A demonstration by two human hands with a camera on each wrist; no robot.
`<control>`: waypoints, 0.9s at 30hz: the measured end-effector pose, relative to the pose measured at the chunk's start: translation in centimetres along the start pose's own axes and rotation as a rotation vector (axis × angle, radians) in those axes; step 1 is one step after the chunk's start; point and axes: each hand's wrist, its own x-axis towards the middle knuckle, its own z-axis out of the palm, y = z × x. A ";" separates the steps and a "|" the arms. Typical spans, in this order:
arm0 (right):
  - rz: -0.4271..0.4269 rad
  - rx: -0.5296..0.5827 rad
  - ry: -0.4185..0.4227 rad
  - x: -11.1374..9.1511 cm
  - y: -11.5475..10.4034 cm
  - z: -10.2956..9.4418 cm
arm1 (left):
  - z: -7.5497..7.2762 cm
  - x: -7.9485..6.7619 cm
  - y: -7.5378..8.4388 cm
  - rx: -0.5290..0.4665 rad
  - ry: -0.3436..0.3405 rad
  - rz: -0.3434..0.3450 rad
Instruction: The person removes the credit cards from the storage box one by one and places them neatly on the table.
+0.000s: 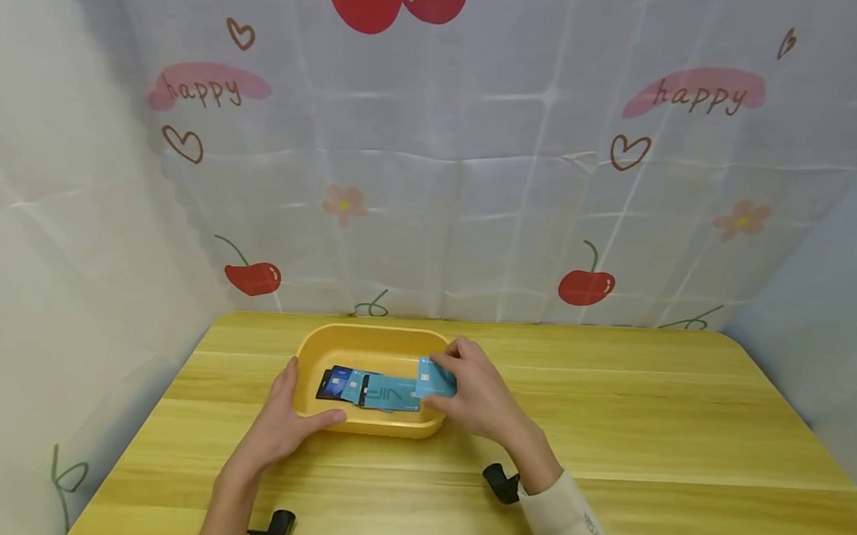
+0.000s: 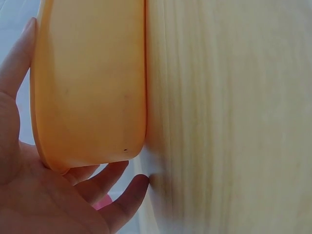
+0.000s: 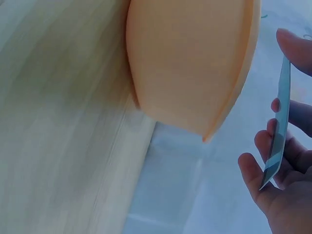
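A yellow plastic basin (image 1: pixel 369 428) stands on the table with several cards (image 1: pixel 389 394) overlapping on its floor, blue ones and a dark one among them. My left hand (image 1: pixel 281 420) holds the basin at its left end, the thumb over the front rim and the fingers round the side. In the left wrist view those fingers (image 2: pixel 105 183) lie behind the basin's end wall. Over the basin's right end, my right hand (image 1: pixel 477 391) pinches a light-blue card (image 1: pixel 435 378) with a chip. The right wrist view catches this card (image 3: pixel 279 126) nearly edge-on, away from the basin wall (image 3: pixel 190 58).
The wood-grain table (image 1: pixel 607 431) extends to both sides of the basin. Behind it hangs a white curtain (image 1: pixel 458 221) printed with cherries and hearts. A black device (image 1: pixel 501 484) sits at the right wrist, another (image 1: pixel 278 526) at the left.
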 end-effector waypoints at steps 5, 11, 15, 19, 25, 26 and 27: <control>0.023 -0.003 0.020 -0.8 0.6 -0.5 | -0.1 0.0 0.1 0.003 0.001 0.001; 0.021 -0.004 0.020 -1.3 1.1 -1.1 | 0.0 0.1 0.0 -0.001 0.003 0.003; 0.012 -0.004 0.006 -1.8 1.7 -1.1 | 0.0 0.3 -0.2 -0.005 0.003 0.002; 0.010 -0.015 0.002 -2.3 2.3 -1.0 | 0.0 0.3 -0.2 0.002 0.001 -0.001; 0.005 -0.019 0.022 -2.6 3.1 -1.2 | -0.1 0.2 0.1 0.009 0.009 0.007; 0.006 -0.018 0.020 -2.6 3.2 -1.3 | -0.1 0.3 0.1 0.008 0.010 0.007; 0.007 -0.019 0.018 -2.6 3.3 -1.3 | -0.1 0.3 0.1 0.007 0.011 0.007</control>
